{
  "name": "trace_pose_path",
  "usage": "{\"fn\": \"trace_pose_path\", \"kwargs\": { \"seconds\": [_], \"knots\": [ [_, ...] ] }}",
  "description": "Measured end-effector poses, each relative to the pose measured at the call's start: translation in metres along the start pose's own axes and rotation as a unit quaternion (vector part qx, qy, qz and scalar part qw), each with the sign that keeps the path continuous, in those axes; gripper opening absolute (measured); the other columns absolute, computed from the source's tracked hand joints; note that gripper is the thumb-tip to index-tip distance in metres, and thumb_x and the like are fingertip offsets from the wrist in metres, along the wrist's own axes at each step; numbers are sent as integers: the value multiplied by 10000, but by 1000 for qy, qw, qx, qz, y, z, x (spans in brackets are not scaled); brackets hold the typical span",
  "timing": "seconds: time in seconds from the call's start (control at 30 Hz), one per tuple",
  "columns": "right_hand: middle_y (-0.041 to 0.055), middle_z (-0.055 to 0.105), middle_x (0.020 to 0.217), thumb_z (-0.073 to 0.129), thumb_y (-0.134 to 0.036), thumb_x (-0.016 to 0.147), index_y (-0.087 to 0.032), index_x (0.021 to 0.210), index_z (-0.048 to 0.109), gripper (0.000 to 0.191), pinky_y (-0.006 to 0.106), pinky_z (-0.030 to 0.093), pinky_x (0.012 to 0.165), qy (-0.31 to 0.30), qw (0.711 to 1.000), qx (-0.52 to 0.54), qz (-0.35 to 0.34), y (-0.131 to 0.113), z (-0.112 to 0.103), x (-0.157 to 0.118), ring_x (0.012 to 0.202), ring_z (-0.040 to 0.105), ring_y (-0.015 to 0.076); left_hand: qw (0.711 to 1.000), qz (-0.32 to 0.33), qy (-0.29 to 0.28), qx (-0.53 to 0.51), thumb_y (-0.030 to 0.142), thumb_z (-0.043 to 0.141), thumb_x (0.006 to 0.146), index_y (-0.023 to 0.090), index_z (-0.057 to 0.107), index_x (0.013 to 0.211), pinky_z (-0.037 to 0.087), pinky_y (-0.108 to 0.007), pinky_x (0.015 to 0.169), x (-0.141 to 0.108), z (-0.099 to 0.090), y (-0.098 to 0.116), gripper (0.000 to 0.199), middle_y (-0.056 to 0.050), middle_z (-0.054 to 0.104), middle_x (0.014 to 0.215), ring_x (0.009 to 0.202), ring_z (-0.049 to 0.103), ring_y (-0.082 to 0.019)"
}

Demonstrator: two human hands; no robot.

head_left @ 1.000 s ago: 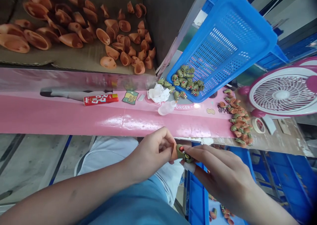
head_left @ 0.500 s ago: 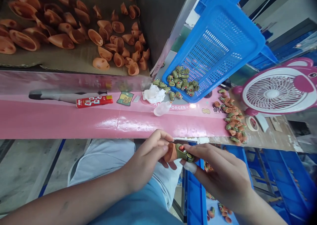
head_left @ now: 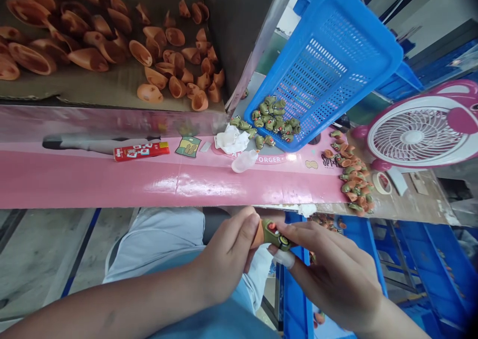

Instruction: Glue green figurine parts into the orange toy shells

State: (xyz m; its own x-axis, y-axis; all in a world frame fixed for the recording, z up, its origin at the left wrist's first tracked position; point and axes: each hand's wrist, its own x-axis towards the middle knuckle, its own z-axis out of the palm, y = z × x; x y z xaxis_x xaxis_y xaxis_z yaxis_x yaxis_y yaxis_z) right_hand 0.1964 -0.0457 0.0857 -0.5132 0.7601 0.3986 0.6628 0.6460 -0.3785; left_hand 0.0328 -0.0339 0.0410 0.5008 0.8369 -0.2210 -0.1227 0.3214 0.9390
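Between my hands, just in front of the table edge, is a small figure made of an orange cup-shaped piece (head_left: pixel 257 235) joined end to end with a green painted piece (head_left: pixel 272 234). My left hand (head_left: pixel 233 247) is closed around the orange piece, thumb on top, covering most of it. The fingertips of my right hand (head_left: pixel 332 264) pinch the far end of the green piece, which shows red and yellow-black markings. A white wrap covers one right fingertip. Whether the two pieces are fixed together I cannot tell.
A cardboard box (head_left: pixel 112 90) of orange pieces stands at the upper left. A blue basket (head_left: pixel 336 95) holds green pieces. Joined figures (head_left: pixel 354 179) are piled beside a pink fan (head_left: pixel 414 130). On the pink table (head_left: pixel 112 184) lie a red-yellow packet (head_left: pixel 142 151) and crumpled white tissue (head_left: pixel 231 140).
My left fingers have closed over the orange piece, hiding its open end that showed before. The right hand still pinches the green piece, nearly in the same place.
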Motion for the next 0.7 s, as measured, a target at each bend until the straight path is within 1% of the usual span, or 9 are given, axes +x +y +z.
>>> {"fn": "trace_pose_path", "kwargs": {
  "seconds": [0.1, 0.2, 0.37, 0.5, 0.7],
  "knots": [
    [13, 594, 846, 613, -90, 719, -85, 1000, 548, 288, 122, 440, 696, 9, 1000, -5, -15, -1, 1, -1, 795, 552, 50, 1000, 6, -10, 12, 494, 208, 875, 193, 367, 655, 332, -262, 516, -1, -1, 1, 405, 44, 375, 490, 486, 379, -110],
    [16, 590, 855, 601, -86, 729, -81, 996, 546, 272, 127, 432, 713, 7, 1000, 0, -13, -1, 1, -2, 810, 547, 47, 999, 19, -15, 32, 483, 208, 878, 195, 349, 655, 315, -273, 526, 0, -1, 1, 390, 43, 356, 509, 498, 361, -112],
    [22, 588, 846, 592, -92, 738, -78, 980, 545, 246, 136, 433, 697, 0, 1000, 9, -2, 0, 4, -2, 814, 549, 50, 999, 23, -10, 45, 481, 194, 879, 195, 330, 661, 279, -289, 532, 1, -1, -1, 385, 40, 326, 534, 517, 334, -115],
    [21, 588, 829, 590, -97, 739, -74, 980, 549, 246, 136, 434, 672, 2, 1000, 4, -5, -1, 4, -2, 792, 547, 48, 999, 28, -6, 45, 475, 190, 880, 193, 322, 658, 279, -292, 546, 0, -1, -2, 382, 40, 313, 548, 522, 321, -113],
    [27, 587, 841, 589, -73, 729, -72, 986, 548, 260, 141, 433, 680, -2, 1000, 4, -10, -3, 3, -2, 810, 547, 53, 999, 25, -11, 47, 477, 188, 879, 192, 328, 661, 278, -291, 549, 1, -1, -1, 386, 39, 317, 552, 529, 322, -113]
  ]
}}
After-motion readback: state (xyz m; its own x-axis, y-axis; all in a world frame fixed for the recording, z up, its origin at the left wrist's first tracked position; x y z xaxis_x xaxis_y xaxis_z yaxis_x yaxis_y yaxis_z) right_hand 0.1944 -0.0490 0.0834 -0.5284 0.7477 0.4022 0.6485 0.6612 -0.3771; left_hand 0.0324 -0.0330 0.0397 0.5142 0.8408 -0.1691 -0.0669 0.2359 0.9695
